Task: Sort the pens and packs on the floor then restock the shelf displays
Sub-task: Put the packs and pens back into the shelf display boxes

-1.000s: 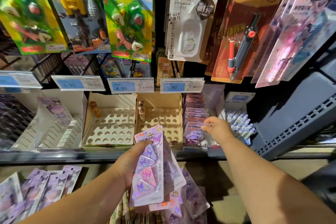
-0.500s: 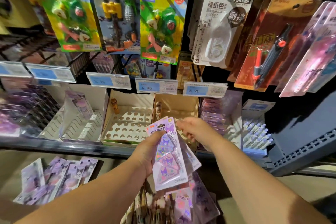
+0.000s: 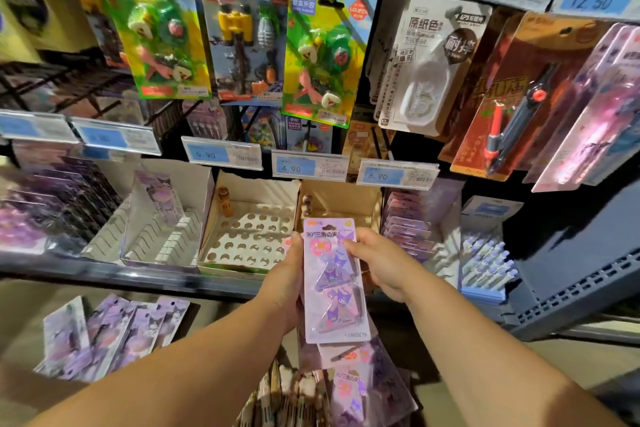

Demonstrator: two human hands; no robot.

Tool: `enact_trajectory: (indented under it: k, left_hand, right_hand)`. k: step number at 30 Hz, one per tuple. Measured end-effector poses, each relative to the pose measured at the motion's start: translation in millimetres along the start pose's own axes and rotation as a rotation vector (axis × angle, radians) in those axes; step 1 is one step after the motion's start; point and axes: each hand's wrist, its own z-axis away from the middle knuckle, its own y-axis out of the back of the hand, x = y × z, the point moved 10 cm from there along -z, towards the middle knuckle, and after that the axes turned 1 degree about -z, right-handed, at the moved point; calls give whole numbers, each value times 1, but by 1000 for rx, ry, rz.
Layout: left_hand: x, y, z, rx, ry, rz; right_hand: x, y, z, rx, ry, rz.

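Nearest the camera, more purple packs (image 3: 349, 388) lie heaped on the floor beside a second spread (image 3: 114, 329) at near left. Above them, a person's left hand (image 3: 284, 284) grasps a pink-and-purple blister pack (image 3: 334, 282) of triangular clips upright by its left edge, while the right hand (image 3: 379, 262) pinches its upper right corner. Restocking appears to be the step in hand. Beyond, on the shelf (image 3: 104, 276), a row of matching packs (image 3: 408, 229) stands at right; the next move likely calls for slotting this pack in there, upright.
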Motion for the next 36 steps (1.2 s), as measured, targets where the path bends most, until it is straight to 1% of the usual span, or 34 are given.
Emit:
enact_trajectory:
  k: [5, 8, 12, 15, 19, 23, 24, 28, 30, 33, 36]
  left_hand:
    - [3, -13, 4, -36, 18, 10]
    - [0, -11, 2, -16, 24, 20]
    - [-2, -13, 3, -30, 53, 40]
    - [-5, -12, 1, -13, 52, 25]
    - [-13, -23, 2, -29, 63, -12]
    - [-24, -38, 2, -43, 76, -42]
    - [-27, -41, 1, -39, 79, -40]
    - [-41, -59, -7, -6, 119, -52]
    - [-45, -66, -13, 27, 131, -63]
    - [-51, -74, -25, 66, 162, -91]
    - [-52, -85, -35, 60, 181, -104]
  right_hand:
    - [-9, 16, 10, 67, 18, -166]
    - [-18, 34, 18, 114, 42, -179]
    - [-38, 74, 26, 166, 20, -30]
    - [-48, 92, 39, 145, -50, 101]
    - [-41, 114, 52, 139, -129, 286]
    - [-29, 145, 62, 184, -130, 526]
    - [-26, 151, 65, 173, -132, 547]
    - [-7, 176, 68, 118, -147, 506]
    - [-3, 192, 65, 149, -123, 498]
    - [-6, 217, 56, 255, -60, 490]
    - [-13, 247, 44, 415, 29, 653]
